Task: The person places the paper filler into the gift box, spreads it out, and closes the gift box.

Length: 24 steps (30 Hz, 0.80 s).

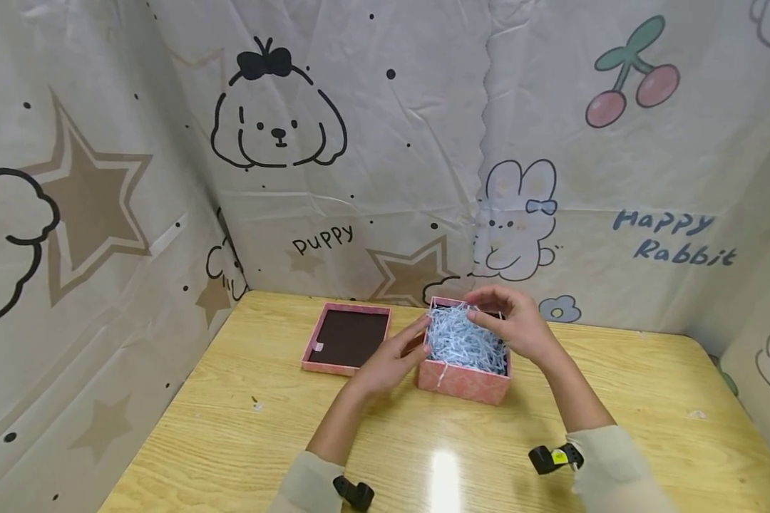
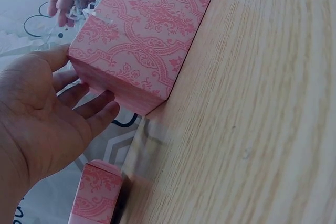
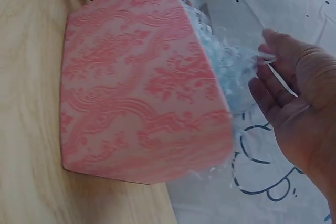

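Observation:
A pink patterned box stands mid-table, filled with pale blue shredded paper. My left hand lies flat against the box's left wall with straight fingers; the left wrist view shows its fingers at the corner of the box. My right hand hovers over the far side of the filling, its fingers loosely curved and touching the strands. In the right wrist view that hand brushes the shredded paper above the box. The lid lies upside down to the left, dark inside.
The wooden table is walled by cartoon-printed cloth at the left, back and right. Bare wood lies in front of the box and to its right. The lid sits close to my left wrist.

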Each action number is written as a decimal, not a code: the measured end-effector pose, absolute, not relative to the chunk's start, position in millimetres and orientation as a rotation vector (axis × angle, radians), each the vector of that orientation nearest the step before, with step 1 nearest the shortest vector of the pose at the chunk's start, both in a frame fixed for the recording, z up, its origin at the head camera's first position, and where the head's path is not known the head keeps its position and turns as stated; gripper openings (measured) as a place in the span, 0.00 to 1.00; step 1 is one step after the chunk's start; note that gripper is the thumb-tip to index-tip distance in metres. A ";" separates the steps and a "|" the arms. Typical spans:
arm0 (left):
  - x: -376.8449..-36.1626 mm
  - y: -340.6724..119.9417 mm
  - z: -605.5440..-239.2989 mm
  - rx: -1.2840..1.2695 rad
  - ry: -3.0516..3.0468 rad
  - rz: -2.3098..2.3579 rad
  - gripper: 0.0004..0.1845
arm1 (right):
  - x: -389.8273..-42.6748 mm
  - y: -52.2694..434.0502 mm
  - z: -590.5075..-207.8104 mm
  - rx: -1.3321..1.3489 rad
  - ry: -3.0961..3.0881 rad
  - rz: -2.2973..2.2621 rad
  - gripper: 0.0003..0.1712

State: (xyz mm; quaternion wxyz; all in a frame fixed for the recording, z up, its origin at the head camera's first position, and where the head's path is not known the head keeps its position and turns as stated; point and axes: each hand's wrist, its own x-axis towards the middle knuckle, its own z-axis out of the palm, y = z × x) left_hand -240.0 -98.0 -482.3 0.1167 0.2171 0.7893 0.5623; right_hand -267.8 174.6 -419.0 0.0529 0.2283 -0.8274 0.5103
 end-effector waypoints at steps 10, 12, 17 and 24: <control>-242.1 -99.0 -485.4 0.673 2.313 1.655 0.33 | -263.5 168.7 -415.6 0.802 -2.374 1.686 0.16; -242.4 -99.2 -485.9 0.671 2.307 1.659 0.33 | -262.2 163.6 -418.8 0.825 -2.370 1.696 0.17; -242.7 -99.3 -486.5 0.668 2.285 1.670 0.33 | -261.4 148.0 -430.0 0.930 -2.315 1.852 0.15; -241.6 -99.0 -484.5 0.674 2.266 1.688 0.33 | -265.1 137.0 -446.8 0.971 -2.551 1.824 0.16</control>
